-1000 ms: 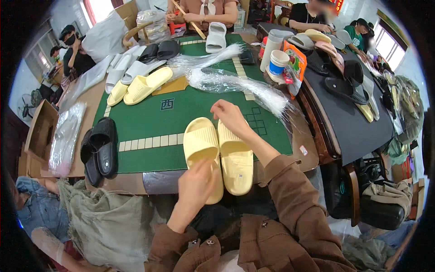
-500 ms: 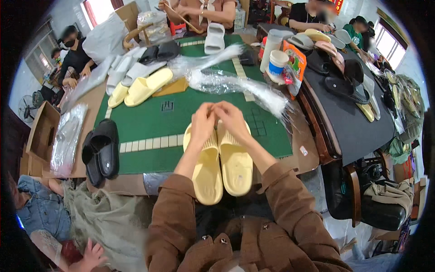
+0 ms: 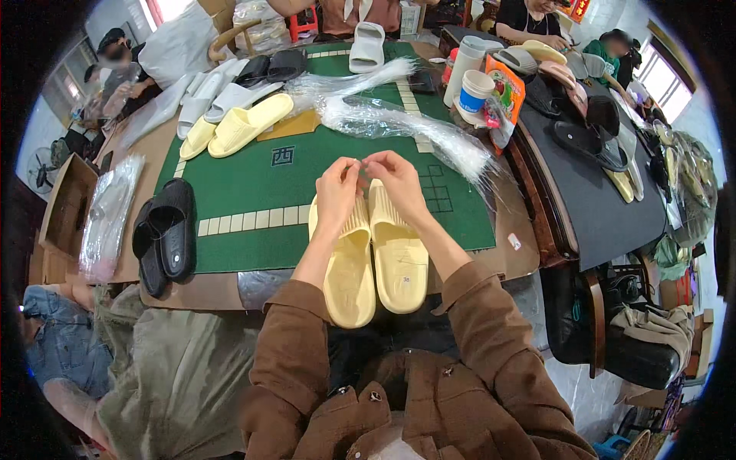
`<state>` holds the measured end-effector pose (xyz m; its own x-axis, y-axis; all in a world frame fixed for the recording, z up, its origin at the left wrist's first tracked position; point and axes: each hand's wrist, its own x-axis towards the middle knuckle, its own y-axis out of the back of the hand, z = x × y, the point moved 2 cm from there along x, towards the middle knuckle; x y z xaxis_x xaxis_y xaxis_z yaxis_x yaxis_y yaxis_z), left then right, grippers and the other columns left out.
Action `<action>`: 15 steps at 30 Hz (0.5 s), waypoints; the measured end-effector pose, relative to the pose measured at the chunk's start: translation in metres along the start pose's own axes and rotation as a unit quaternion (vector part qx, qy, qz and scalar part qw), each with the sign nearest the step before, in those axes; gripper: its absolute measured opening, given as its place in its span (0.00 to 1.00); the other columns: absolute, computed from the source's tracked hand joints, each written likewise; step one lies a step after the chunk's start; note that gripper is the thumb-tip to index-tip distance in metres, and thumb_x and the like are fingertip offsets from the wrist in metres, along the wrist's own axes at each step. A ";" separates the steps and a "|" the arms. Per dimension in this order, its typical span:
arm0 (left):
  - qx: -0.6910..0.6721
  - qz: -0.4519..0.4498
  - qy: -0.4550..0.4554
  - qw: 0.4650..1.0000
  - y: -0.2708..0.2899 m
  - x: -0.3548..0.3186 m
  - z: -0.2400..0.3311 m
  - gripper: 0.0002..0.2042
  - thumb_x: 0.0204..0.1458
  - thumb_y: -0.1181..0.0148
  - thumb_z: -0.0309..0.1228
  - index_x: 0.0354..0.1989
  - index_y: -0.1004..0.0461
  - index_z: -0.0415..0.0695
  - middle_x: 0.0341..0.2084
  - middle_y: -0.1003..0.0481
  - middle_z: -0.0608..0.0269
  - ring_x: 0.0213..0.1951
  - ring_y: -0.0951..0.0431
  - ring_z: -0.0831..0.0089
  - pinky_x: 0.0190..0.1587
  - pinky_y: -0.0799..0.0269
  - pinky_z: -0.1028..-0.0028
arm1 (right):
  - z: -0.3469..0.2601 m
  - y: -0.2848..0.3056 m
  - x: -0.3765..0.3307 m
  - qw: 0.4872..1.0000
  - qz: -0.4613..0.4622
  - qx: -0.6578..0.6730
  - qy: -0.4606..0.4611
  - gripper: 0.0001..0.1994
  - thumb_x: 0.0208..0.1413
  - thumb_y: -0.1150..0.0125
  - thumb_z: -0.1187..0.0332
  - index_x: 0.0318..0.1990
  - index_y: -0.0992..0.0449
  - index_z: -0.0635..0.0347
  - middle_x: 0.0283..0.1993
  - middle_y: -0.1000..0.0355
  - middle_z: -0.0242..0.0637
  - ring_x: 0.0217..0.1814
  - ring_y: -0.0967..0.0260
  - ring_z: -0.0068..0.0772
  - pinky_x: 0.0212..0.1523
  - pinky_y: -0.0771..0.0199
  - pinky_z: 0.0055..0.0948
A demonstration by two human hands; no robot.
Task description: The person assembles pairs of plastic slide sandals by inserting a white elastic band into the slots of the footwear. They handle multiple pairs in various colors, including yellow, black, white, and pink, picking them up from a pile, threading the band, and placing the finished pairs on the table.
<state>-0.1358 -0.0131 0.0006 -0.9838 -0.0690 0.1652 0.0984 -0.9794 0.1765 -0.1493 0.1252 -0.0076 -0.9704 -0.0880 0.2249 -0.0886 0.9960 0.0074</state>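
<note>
A pair of yellow slippers [image 3: 402, 268] lies side by side at the near edge of the green mat [image 3: 253, 180], heels toward me. Above their toe ends I hold both hands, fingers bent into a pinch. My left hand [image 3: 338, 192] is over the left slipper's strap, and my right hand [image 3: 396, 184] is over the right one's. The fingertips of the two hands are close, with a small gap. Anything between them is too fine to make out. Beyond my hands lies a bundle of clear, thin plastic strands [image 3: 452, 157], partly in a transparent bag.
Black slippers [image 3: 178, 230] rest on the mat's left edge, a bagged pair [image 3: 113, 218] beyond. More yellow slippers [image 3: 249, 126] and grey ones stand farther back. A white cup [image 3: 474, 93] sits at the back right. Another table [image 3: 590, 222] holds more slippers. Other people sit around.
My fingertips, together before, have moved slightly apart. The slippers stay beneath my hands. The view has shifted a little, and the person opposite has moved their arms outward.
</note>
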 end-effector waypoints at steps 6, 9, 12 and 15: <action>0.078 0.044 -0.070 0.994 0.001 -0.001 -0.009 0.07 0.55 0.46 0.26 0.35 0.24 0.34 0.21 0.24 0.57 0.24 0.25 0.74 0.29 0.31 0.72 | -0.009 -0.004 -0.005 0.998 0.010 -0.058 0.006 0.09 0.55 0.42 0.73 0.42 0.25 0.64 0.37 0.25 0.32 0.39 0.28 0.19 0.41 0.29 0.23; 0.089 0.038 -0.084 0.992 0.000 -0.002 -0.010 0.07 0.54 0.45 0.26 0.35 0.24 0.35 0.23 0.25 0.54 0.27 0.24 0.69 0.32 0.31 0.70 | -0.008 -0.008 -0.007 0.997 0.034 -0.043 0.049 0.07 0.54 0.41 0.74 0.39 0.24 0.66 0.33 0.25 0.34 0.35 0.27 0.21 0.36 0.28 0.23; 0.133 0.044 -0.130 0.982 -0.003 -0.002 -0.011 0.07 0.54 0.45 0.26 0.35 0.24 0.36 0.25 0.25 0.53 0.27 0.24 0.64 0.32 0.31 0.69 | -0.005 -0.006 -0.004 0.996 0.027 -0.061 0.060 0.07 0.54 0.41 0.75 0.39 0.24 0.66 0.33 0.25 0.35 0.34 0.27 0.23 0.35 0.27 0.24; 0.172 0.048 -0.167 0.970 -0.002 -0.003 -0.015 0.07 0.53 0.45 0.26 0.35 0.24 0.36 0.26 0.25 0.52 0.27 0.25 0.62 0.33 0.31 0.68 | -0.002 -0.007 -0.005 0.994 0.020 -0.090 0.058 0.07 0.55 0.42 0.75 0.40 0.26 0.66 0.32 0.25 0.36 0.33 0.26 0.24 0.34 0.27 0.25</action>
<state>-0.1351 -0.0136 -0.0145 -0.8701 -0.0352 0.4916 0.2876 -0.8463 0.4485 -0.1436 0.1183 -0.0063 -0.9388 -0.0573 0.3396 0.0010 0.9856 0.1691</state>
